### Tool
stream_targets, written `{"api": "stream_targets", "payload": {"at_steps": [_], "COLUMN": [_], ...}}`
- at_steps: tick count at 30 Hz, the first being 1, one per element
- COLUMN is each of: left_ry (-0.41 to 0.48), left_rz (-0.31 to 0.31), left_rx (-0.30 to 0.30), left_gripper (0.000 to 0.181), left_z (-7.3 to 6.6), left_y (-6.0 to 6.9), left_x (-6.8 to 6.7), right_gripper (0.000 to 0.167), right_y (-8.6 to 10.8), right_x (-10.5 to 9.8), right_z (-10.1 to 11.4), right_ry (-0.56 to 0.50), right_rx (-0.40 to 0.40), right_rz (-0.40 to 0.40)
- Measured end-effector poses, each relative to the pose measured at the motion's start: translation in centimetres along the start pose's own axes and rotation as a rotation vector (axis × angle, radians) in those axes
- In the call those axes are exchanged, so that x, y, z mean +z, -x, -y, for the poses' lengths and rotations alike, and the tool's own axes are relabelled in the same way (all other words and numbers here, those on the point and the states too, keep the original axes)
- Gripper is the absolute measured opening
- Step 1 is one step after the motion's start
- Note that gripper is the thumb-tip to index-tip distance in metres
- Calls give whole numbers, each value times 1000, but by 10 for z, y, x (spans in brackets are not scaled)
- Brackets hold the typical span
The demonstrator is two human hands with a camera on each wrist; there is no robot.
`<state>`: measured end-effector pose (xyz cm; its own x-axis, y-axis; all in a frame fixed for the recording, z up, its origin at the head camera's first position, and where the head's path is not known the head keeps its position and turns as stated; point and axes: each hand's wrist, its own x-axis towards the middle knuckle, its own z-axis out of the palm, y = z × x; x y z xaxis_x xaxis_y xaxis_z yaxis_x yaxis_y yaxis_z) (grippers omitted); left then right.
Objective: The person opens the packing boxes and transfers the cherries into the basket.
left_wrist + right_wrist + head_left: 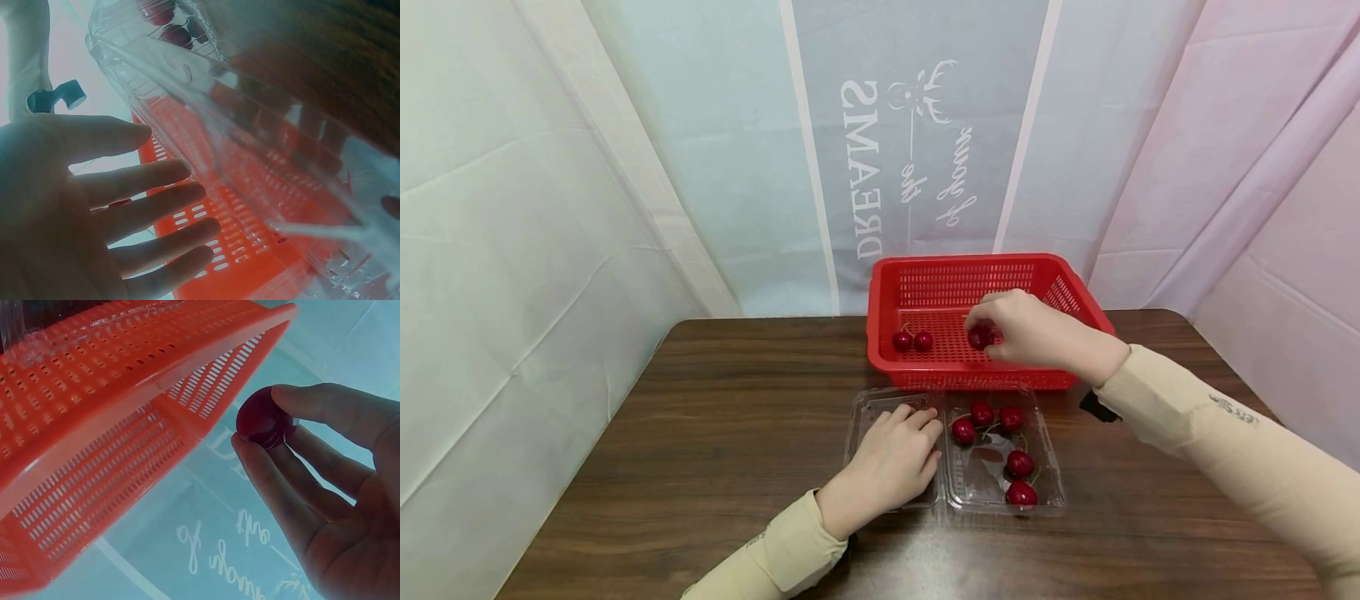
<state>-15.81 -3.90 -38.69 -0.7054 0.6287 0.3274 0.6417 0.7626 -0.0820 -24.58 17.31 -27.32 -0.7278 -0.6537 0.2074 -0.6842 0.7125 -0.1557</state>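
Your right hand (1028,331) pinches one dark-red cherry (980,337) over the red plastic basket (955,367).
The thumb and fingertips grip this fruit; your left hand (887,460), its fingers loosely extended, touches the clear clamshell (981,482), where five other cherries (1019,463) lie.

left arm (775,560): enters head view at bottom edge, slants up and right, cream sleeve (801,537) ends at wrist; left hand (891,454): palm down, fingers (153,215) nearly straight, slightly spread, left thumb (106,139) held apart

right arm (1240,454): enters from lower right, slants up and left, cream sleeved too; right hand (1026,329): back of hand up, right thumb (340,411) and index finger (275,484) in pinch grip, other fingers behind; hands well apart, right reaching farther forward than left
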Motion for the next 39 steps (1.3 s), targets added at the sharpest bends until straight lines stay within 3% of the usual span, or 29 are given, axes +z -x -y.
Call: {"api": "stream_targets", "payload": {"at_steps": [17,39], "left_ry": [2,-3], "left_rz": [-15,-39], "left_rx": [1,19], "left_gripper": [23,23], "left_z": [0,1], "left_y": [-1,1], "left_x": [-2,-1], "right_gripper": [24,23], "right_y": [-29,-63], "right_x": [0,11], "right_z": [-13,-22], "right_ry": [-10,-24], "right_rx": [40,82], "right_rz": [82,130]}}
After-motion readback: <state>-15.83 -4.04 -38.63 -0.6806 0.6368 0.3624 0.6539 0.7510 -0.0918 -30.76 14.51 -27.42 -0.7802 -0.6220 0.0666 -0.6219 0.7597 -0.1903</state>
